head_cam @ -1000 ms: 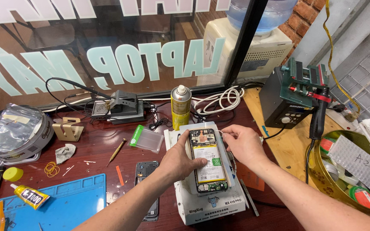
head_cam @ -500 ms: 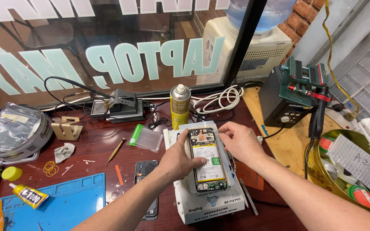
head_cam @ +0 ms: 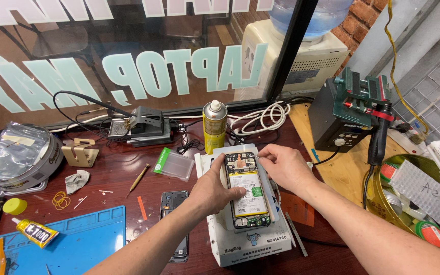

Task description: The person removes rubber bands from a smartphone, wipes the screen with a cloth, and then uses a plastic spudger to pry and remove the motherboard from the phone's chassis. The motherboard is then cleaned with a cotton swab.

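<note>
An opened phone (head_cam: 248, 189) with its battery and circuit board showing lies on a white heating plate box (head_cam: 240, 244). My left hand (head_cam: 211, 191) holds the phone's left edge, thumb across the battery. My right hand (head_cam: 284, 165) rests at the phone's top right corner, fingers bent onto its upper edge. A second phone frame (head_cam: 175, 214) lies on the dark red table beside my left forearm.
A yellow spray can (head_cam: 214, 126) stands behind the phone, with white cables (head_cam: 260, 117) beside it. A soldering stand (head_cam: 146, 127), a clear packet (head_cam: 173, 164), a glue tube (head_cam: 34, 232) on a blue mat (head_cam: 77, 244), a hot-air station (head_cam: 350, 117) and a parts bowl (head_cam: 418, 203) surround it.
My right hand has shifted from the phone's right side up to its top right corner. My left hand stays on the left edge.
</note>
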{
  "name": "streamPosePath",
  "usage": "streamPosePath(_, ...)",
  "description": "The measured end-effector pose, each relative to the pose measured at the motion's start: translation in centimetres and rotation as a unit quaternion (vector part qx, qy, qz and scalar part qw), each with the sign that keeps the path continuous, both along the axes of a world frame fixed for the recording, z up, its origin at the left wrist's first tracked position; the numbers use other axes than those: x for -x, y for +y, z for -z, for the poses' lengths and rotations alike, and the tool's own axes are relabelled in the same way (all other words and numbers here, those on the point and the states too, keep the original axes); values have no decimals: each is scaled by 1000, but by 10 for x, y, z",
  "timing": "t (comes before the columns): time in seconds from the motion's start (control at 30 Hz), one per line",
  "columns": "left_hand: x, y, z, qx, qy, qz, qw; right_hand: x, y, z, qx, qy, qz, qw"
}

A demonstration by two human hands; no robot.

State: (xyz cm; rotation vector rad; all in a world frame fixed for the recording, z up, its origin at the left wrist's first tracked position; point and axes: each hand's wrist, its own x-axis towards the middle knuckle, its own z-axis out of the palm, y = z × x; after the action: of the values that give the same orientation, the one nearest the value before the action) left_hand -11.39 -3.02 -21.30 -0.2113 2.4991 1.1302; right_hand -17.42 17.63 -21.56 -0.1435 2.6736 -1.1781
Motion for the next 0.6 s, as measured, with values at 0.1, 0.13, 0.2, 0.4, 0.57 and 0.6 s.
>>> streamPosePath(0.1, 0, 1, 1, 2, 7, 2, 1000, 10, 3, 6, 3, -24, -11, 1000)
streamPosePath(0.13, 0, 1, 1, 1, 9, 2, 1000, 13, 5, 9, 2, -29, -17, 999)
streamPosePath(0.2, 0, 1, 1, -3, 13, 1, 1000, 19, 8, 14, 74, -52, -22, 996)
streamPosePath(0.4, 0, 2, -1, -6, 6, 0, 1000, 24, 26, 27, 199, -177, 27, 964)
streamPosePath(0.57, 0, 1, -2, 1, -5, -1, 1000, 15, 42, 34, 263, -204, 48, 942)
streamPosePath(0.6, 0, 1, -2, 1, -4, 1, 1000, 12, 43, 35, 276, -206, 54, 937)
